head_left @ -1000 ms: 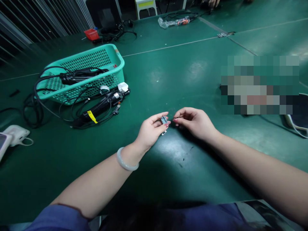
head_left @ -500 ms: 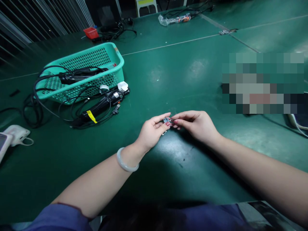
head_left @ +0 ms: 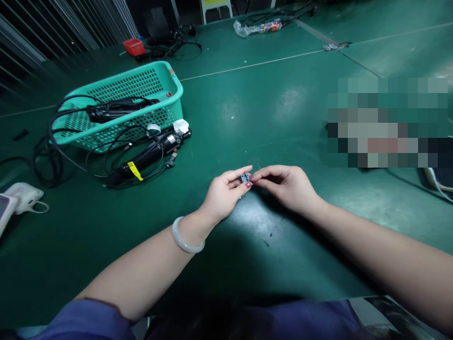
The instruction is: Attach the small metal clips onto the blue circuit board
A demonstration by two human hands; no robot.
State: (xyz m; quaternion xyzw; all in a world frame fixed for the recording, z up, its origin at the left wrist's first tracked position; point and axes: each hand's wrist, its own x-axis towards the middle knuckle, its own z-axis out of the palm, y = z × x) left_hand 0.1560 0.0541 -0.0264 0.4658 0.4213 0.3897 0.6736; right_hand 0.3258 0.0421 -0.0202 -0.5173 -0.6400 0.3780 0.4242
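Between the thumb and fingers of my left hand (head_left: 225, 191) is a small grey metallic part (head_left: 245, 178), above the green table (head_left: 219, 141). My right hand (head_left: 288, 186) is pinched at the right side of that part, with thumb and index finger pressed together. Whatever lies between those right fingertips is too small to make out. A pale bangle (head_left: 186, 236) circles my left wrist.
A turquoise basket (head_left: 170, 101) with black cables stands at the left, a black cabled device (head_left: 148, 156) before it. A white object (head_left: 24, 196) lies far left. Farther back are a red tray (head_left: 133, 46) and a plastic-wrapped item (head_left: 256, 28). A blurred patch covers the right.
My right fingertips have shifted slightly down and stay beside the small part. More of the part's face shows between my hands. My left hand has barely moved.
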